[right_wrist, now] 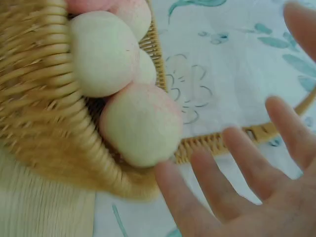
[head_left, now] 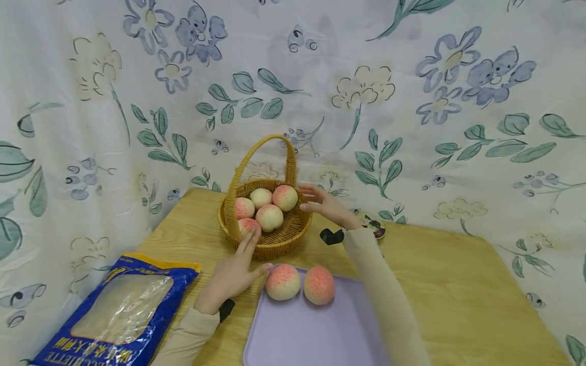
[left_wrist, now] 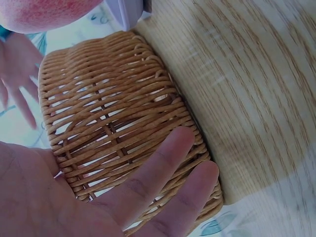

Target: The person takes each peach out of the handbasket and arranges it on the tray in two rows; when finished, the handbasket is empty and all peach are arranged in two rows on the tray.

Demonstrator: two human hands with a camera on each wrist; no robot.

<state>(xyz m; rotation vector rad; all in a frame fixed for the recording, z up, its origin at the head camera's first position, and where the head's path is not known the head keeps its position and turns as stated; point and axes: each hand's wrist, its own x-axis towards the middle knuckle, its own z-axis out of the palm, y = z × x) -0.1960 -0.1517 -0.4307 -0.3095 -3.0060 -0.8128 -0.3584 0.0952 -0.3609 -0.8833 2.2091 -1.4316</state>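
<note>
A woven wicker basket [head_left: 279, 251] with a tall arched handle [head_left: 270, 138] holds several pink-and-cream peaches [head_left: 269, 218]. My left hand [head_left: 234, 272] is at the basket's near left side, its fingers extended along the woven wall in the left wrist view. My right hand [head_left: 327, 204] is beside the right rim with its fingers spread and nothing in its grasp. In the right wrist view, its fingertips come close to a peach [right_wrist: 142, 126] by the rim. Two more peaches, one on the left [head_left: 283, 282] and one on the right [head_left: 319, 285], sit on a lavender tray [head_left: 316, 338] in front of the basket.
A blue bag with a clear window [head_left: 123, 310] lies on the wooden table [head_left: 458, 295] at the left. Behind the right wrist is a small, partly hidden patterned object [head_left: 376, 226]. A floral curtain [head_left: 320, 61] hangs along the table's back and left side.
</note>
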